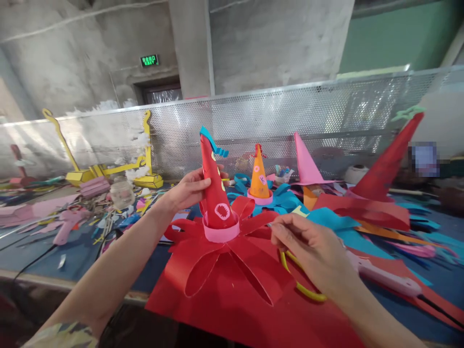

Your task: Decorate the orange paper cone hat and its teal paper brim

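Note:
A red paper cone hat (214, 188) with a blue curl on its tip and a pink band at its base stands on a red sheet with looped paper petals (232, 270). My left hand (190, 189) is wrapped round the cone's middle and holds it upright. My right hand (311, 251) rests on the red sheet to the right of the cone, fingers curled and pinched on a yellow paper strip (302, 287) that loops under the palm.
More paper hats stand behind: an orange cone (258, 178), a pink one (306, 162), a tall red one (387, 162). A pink glue gun (384, 278) lies at right. Paper scraps and a jar (122, 192) litter the left; a perforated metal screen (275, 121) backs the table.

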Available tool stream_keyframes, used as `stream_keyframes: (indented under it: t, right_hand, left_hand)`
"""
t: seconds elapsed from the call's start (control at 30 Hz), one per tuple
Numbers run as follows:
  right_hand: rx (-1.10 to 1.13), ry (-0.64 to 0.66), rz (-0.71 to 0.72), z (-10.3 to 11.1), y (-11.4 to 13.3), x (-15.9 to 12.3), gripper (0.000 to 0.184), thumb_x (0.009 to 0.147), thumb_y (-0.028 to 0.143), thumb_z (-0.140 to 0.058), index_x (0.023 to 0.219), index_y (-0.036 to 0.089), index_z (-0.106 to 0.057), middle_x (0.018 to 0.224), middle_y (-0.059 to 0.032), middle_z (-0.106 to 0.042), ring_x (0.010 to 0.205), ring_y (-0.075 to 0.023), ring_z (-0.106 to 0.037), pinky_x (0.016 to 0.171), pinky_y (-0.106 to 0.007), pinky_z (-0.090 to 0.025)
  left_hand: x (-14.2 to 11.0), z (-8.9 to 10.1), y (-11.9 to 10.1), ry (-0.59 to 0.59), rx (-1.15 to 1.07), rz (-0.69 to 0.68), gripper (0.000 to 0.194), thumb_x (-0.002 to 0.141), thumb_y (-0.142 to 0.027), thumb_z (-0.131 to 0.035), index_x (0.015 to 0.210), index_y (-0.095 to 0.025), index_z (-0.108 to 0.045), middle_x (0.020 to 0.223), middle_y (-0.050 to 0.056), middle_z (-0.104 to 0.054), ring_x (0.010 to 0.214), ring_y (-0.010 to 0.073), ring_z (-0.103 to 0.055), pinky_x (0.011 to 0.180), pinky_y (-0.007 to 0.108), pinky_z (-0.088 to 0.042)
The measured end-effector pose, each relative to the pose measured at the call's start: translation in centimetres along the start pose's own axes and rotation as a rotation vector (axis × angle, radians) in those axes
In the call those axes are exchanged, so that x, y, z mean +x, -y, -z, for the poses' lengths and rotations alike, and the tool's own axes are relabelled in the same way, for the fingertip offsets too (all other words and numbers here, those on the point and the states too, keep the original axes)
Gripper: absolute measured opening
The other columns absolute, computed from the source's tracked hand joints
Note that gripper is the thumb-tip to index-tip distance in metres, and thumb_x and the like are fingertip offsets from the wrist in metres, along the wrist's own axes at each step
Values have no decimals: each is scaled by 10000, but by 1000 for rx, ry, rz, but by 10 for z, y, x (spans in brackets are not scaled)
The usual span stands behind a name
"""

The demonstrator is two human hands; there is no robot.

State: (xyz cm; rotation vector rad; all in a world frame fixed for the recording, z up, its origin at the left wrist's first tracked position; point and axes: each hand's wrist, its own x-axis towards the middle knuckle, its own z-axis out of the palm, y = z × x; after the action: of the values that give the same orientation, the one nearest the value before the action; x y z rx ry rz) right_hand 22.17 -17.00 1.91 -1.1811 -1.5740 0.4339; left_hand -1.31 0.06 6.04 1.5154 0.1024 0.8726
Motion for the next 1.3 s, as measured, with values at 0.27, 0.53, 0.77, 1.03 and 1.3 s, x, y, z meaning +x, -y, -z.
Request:
stream_keyframes:
  t: [0.27, 0.53, 0.77, 1.03, 1.3]
  right_hand:
    - [-451, 299, 51, 46, -27, -54, 252, 923, 350, -522, 708, 241, -595, 623, 26, -613, 545, -130, -582, 492, -195, -461]
    - [-523, 44, 348, 26, -2, -35, 122, 932, 227, -540, 928, 284, -647, 874, 21, -701, 756, -134, -680, 666, -195, -535]
    - [-445, -107, 365, -45, -10, 28, 114, 848, 106, -677, 914, 172, -612, 927, -65, -644, 841, -208, -642, 714, -306, -533]
    - [-495, -200, 473, -61, -25, 33, 170, 934, 108, -493, 791, 199, -497, 775, -51, -581, 734, -217, -563, 648, -328, -464]
    - [-432, -215, 302, -9, -1, 15, 162, 965, 219, -428, 804, 225, -443, 691, 7, -508, 585, -141, -484, 531, -248, -400]
  left_hand:
    - [10, 4, 0, 27, -51, 24, 425, 739, -222, -808, 1121, -139, -643, 983, 73, -715, 866, 184, -686, 819, 302, -545]
    - [15, -2, 7, 92, -92, 65, 471, 735, -203, -810, 1173, -155, -644, 966, 56, -728, 871, 181, -694, 818, 291, -546]
    - [12, -14, 4, 160, -92, 87, 503, 756, -201, -793, 1232, -163, -632, 1062, 87, -732, 957, 204, -691, 885, 315, -524]
    - [11, -16, 10, 173, -105, 79, 488, 763, -211, -790, 1228, -171, -648, 1072, 82, -736, 980, 204, -692, 864, 297, -540]
    - [4, 16, 14, 103, -75, 81, 497, 782, -178, -762, 1260, -188, -626, 1142, 81, -718, 1055, 208, -673, 912, 316, -544]
